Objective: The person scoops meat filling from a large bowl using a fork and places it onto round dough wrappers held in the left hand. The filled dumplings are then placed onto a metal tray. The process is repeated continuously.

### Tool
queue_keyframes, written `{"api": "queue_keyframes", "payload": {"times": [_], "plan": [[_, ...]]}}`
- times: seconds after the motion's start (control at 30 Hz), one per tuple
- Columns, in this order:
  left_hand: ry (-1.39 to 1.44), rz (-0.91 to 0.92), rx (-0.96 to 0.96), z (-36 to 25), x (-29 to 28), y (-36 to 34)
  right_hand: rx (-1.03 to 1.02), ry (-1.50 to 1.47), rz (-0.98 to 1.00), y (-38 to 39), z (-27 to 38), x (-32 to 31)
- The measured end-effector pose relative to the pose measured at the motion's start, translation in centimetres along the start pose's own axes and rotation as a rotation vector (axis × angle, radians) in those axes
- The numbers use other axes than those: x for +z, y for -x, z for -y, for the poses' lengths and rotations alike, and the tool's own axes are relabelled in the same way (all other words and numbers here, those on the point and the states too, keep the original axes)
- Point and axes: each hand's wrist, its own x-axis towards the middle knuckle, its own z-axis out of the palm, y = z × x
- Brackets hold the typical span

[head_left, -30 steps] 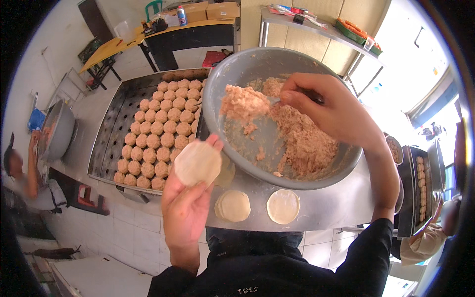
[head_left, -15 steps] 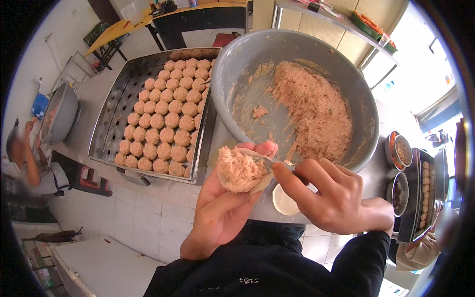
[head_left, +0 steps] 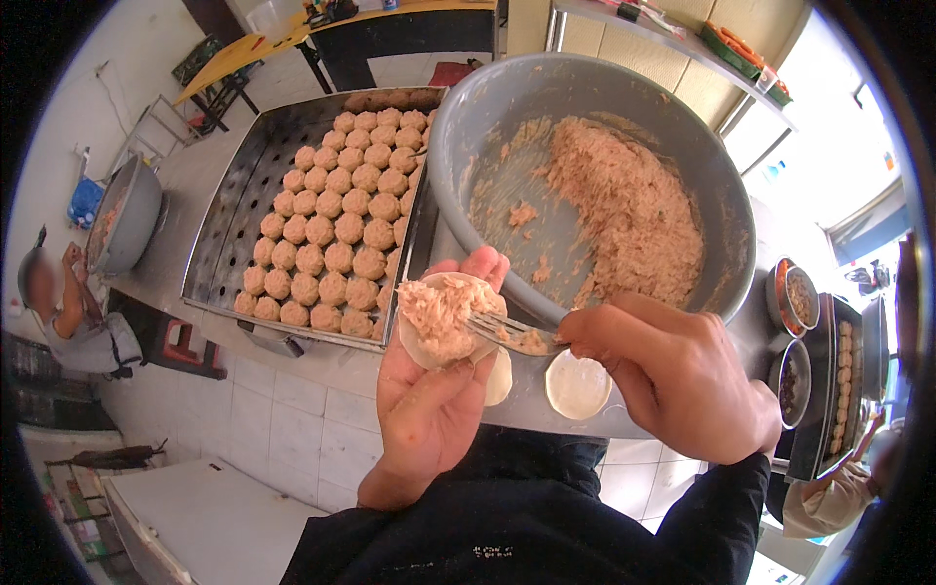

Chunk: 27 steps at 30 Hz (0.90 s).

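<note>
Left hand: the person's left hand [head_left: 429,409] is cupping palm up, its fingers half curled around the underside of a round wrapper [head_left: 413,337].
Wrapper: it is lying in that palm, in front of the near side of the basin, and is bearing a rough mound of pale pink filling [head_left: 444,314].
Right hand: the right hand [head_left: 673,375] is closing its fingers and thumb firmly around the handle of a metal fork [head_left: 507,332], most of the handle being hidden.
Fork: its tines are pointing left and touching the right side of the mound; a smear of filling is clinging near their base.
Discs: two pale dough discs [head_left: 578,383] are lying below the hands on the metal bench [head_left: 526,414], the left one being partly covered by the left hand.
Basin: a big grey basin [head_left: 517,97] is standing just beyond the hands, with a heap of mince [head_left: 624,205] leaning along its right side.
Tray: left of the basin, a metal tray [head_left: 234,224] with a perforated base is carrying rows of round dumplings [head_left: 329,202].
Right edge: two bowls [head_left: 792,375] are standing near a dark tray [head_left: 819,390] holding more dumplings.
Far left: a co-worker [head_left: 63,317] is sitting beside another grey basin [head_left: 141,229].
</note>
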Motion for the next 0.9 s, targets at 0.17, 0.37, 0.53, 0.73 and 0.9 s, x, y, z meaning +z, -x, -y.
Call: {"api": "queue_keyframes", "payload": {"times": [0.17, 0.37, 0.53, 0.73, 0.9], "plan": [[-0.085, 0.083, -0.035, -0.4, -0.3, 0.2, -0.15, 0.255, -0.117, -0.2, 0.1, 0.0], [-0.178, -0.05, -0.11, -0.6, 0.5, 0.4, -0.172, 0.51, -0.469, -0.2, -3.1, -0.1], [-0.186, -0.121, -0.136, -1.7, 0.4, 0.9, 0.359, 0.963, 0.128, -3.1, -9.7, -3.7], [-0.17, -0.203, -0.224, -2.2, -0.1, 1.7, 0.218, 0.75, -0.249, 0.5, -4.3, -5.3], [-0.124, -0.152, -0.333, -1.6, -0.1, 2.5, -0.314, 0.505, -0.042, 1.5, 0.5, 0.4]]}}
